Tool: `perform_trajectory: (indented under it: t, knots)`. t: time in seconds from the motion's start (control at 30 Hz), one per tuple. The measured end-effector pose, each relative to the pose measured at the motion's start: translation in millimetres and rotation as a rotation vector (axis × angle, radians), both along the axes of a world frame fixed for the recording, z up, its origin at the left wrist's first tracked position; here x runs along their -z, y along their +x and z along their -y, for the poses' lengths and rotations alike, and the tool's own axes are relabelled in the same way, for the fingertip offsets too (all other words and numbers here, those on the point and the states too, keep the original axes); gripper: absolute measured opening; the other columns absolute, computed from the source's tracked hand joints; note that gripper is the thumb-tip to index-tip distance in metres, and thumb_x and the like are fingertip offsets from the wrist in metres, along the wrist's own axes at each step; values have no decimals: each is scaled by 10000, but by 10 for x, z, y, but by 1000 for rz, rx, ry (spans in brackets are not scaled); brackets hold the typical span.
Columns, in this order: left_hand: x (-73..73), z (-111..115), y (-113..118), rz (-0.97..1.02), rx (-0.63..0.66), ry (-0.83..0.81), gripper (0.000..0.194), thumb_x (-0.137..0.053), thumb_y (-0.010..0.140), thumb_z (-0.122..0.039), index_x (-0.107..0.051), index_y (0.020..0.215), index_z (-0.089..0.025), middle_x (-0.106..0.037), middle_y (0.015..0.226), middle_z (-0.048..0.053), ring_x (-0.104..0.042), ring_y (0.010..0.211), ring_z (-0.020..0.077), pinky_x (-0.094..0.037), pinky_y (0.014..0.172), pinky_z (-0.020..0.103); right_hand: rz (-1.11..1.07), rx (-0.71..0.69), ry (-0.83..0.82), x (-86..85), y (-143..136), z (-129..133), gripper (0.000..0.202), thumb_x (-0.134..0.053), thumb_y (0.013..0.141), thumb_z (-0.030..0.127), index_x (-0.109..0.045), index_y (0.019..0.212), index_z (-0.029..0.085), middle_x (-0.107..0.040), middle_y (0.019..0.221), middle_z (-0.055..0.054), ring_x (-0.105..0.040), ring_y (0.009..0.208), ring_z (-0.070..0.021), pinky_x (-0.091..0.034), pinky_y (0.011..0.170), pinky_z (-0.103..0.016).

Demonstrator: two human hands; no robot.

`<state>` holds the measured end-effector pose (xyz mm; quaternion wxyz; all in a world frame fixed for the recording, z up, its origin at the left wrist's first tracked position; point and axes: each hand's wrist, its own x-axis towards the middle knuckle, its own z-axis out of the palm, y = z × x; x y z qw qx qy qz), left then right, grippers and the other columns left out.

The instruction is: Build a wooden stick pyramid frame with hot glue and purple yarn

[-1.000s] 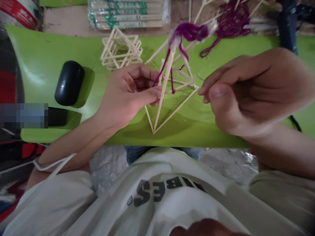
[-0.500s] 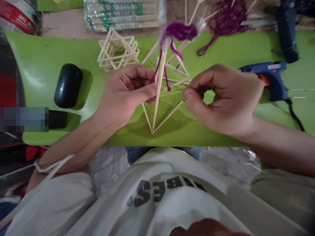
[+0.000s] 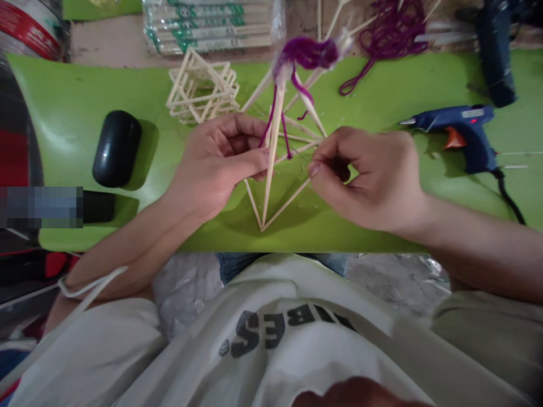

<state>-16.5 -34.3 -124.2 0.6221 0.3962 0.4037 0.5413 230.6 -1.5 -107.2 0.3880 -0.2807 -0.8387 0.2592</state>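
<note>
A frame of pale wooden sticks (image 3: 274,155) stands in the middle, its lower corner near the table's front edge. Purple yarn (image 3: 307,53) is wound at its top, and strands hang down from it. My left hand (image 3: 224,164) is closed around the frame's left side, thumb and fingers pinched by a stick. At the right of the frame my right hand (image 3: 365,175) is closed in a pinch. A thin line runs from its fingertips toward the hanging yarn; what exactly the fingers hold is too small to name.
A blue glue gun (image 3: 460,127) lies on the green table (image 3: 68,113) at right, a darker tool (image 3: 494,56) behind it. A black mouse (image 3: 117,148) is at left. Behind are a stick lattice (image 3: 203,87), packaged sticks (image 3: 212,28) and a purple yarn heap (image 3: 392,31).
My right hand has moved left, closer to the frame and the hanging yarn, uncovering the glue gun's nozzle. My left hand has hardly moved.
</note>
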Motion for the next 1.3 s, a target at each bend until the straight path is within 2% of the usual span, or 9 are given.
perform_trajectory:
  t: [0.17,0.3,0.5,0.63,0.77,0.93,1.03,1.3]
  knots:
    - [8,-16,-1,-30,-23,1,237,-988,826,-52,-848,991,-151,-809,851,3,-780,713,90,-683,645,167,-20,21,28,10,11,22,169,-716,956,158,-636,827,233,-605,616,67,-466,496,-72,-369,486,-257]
    - [-12,-15,3,-54,-51,15,263,-1017,798,-78,-828,973,-128,-795,834,11,-777,701,106,-683,628,188,-43,72,82,-15,4,53,183,-706,979,214,-643,813,262,-594,581,75,-455,456,-92,-361,442,-277]
    - [-24,-6,15,-37,-43,23,228,-966,838,-39,-814,988,-120,-787,854,9,-759,694,89,-669,629,178,-23,137,60,-40,-8,64,156,-775,976,230,-727,843,296,-784,713,33,-690,574,-163,-586,546,-325]
    - [-11,-8,14,-16,-29,41,220,-958,853,-41,-809,993,-123,-791,864,11,-753,693,85,-665,636,184,-64,161,72,-45,-13,62,135,-800,963,204,-768,887,311,-853,829,10,-779,672,-206,-651,592,-353]
    - [-23,5,18,-18,-45,28,217,-965,858,-58,-805,992,-117,-783,859,14,-765,714,95,-675,658,200,-44,150,81,-42,-16,76,160,-794,917,149,-740,857,287,-802,751,22,-745,632,-179,-587,547,-313]
    - [-22,12,21,7,-51,44,222,-969,855,-45,-804,986,-118,-796,851,14,-781,719,97,-685,654,191,-23,90,107,-9,-47,67,169,-717,916,171,-639,784,242,-661,638,43,-556,513,-107,-419,482,-267]
    - [-11,6,18,13,-40,54,205,-959,873,-49,-806,989,-120,-804,855,10,-783,715,89,-686,661,182,7,71,82,17,-56,62,182,-660,960,198,-618,790,248,-628,625,37,-482,493,-109,-358,474,-283]
    - [-27,5,29,-16,-47,51,212,-975,863,-74,-812,990,-122,-797,861,17,-775,715,102,-677,667,211,198,38,90,37,13,57,132,-593,991,212,-616,872,264,-728,743,-20,-614,602,-182,-390,536,-352]
